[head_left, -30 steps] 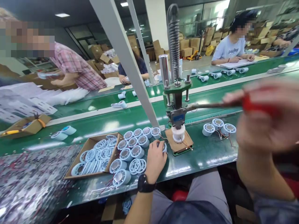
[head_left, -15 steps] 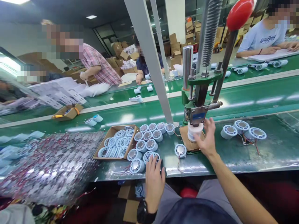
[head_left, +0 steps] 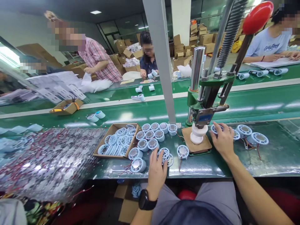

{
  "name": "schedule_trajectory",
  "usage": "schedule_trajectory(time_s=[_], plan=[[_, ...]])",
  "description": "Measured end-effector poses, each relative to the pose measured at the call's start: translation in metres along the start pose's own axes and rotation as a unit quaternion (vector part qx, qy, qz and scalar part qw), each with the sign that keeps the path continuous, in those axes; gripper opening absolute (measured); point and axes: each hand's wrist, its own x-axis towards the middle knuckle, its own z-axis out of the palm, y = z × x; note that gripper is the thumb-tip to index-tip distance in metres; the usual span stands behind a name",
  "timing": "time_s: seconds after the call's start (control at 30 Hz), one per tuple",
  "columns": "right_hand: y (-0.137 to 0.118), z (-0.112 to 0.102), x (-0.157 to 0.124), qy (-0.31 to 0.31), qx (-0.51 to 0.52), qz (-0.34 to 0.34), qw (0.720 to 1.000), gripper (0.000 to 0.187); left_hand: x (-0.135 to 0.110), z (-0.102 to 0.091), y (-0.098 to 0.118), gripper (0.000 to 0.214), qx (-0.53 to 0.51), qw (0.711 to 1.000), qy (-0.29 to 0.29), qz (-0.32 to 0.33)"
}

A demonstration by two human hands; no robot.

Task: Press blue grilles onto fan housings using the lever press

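My left hand (head_left: 157, 167) is low over the bench, its fingers closed on light-blue slotted plastic rings (head_left: 164, 153). My right hand (head_left: 224, 140) grips a light-blue round housing (head_left: 215, 128) with a slotted rim, just right of the hand press; fingers partly cover it. Under the press ram is a white plastic fixture (head_left: 197, 135) on a brown cardboard-covered base (head_left: 187, 137). One housing with a metal disc (head_left: 182, 152) and trailing red wires sits between my hands. Beyond my right hand are several more wired housings (head_left: 258, 138).
A cardboard box (head_left: 137, 132) of rings stands left, beside rows of housings (head_left: 150, 134). Farther left is a wide heap of wired metallic parts (head_left: 53, 159). The press lever (head_left: 257, 18) rises at right; a grey post (head_left: 161, 62) stands behind the bench. Co-workers sit across the green conveyor (head_left: 126, 117).
My right hand has moved from the white fixture under the press to the right, with a housing in it. My left hand has shifted slightly right, and the rings have moved with it.
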Motion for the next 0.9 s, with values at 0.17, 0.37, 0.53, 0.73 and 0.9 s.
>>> schedule_trajectory(time_s=[0.17, 0.37, 0.53, 0.73, 0.9], plan=[[0.032, -0.026, 0.002, -0.029, -0.043, -0.028, 0.998, 0.028, 0.013, 0.005, -0.009, 0.028, -0.023, 0.999, -0.021, -0.026], [-0.035, -0.027, -0.05, -0.021, 0.025, -0.08, 0.996, 0.03, 0.019, 0.003, 0.0, 0.03, -0.08, 0.995, -0.01, -0.063], [-0.116, 0.017, -0.103, -0.09, 0.116, -0.124, 0.981, 0.041, 0.023, -0.011, 0.02, 0.045, -0.137, 0.986, -0.038, -0.088], [-0.116, 0.026, -0.125, -0.114, 0.224, -0.09, 0.964, 0.048, 0.014, -0.017, 0.046, 0.055, -0.189, 0.972, -0.124, -0.061], [-0.102, 0.019, -0.141, -0.106, 0.248, -0.045, 0.962, 0.071, 0.007, -0.015, 0.063, 0.052, -0.138, 0.981, -0.132, 0.036]])
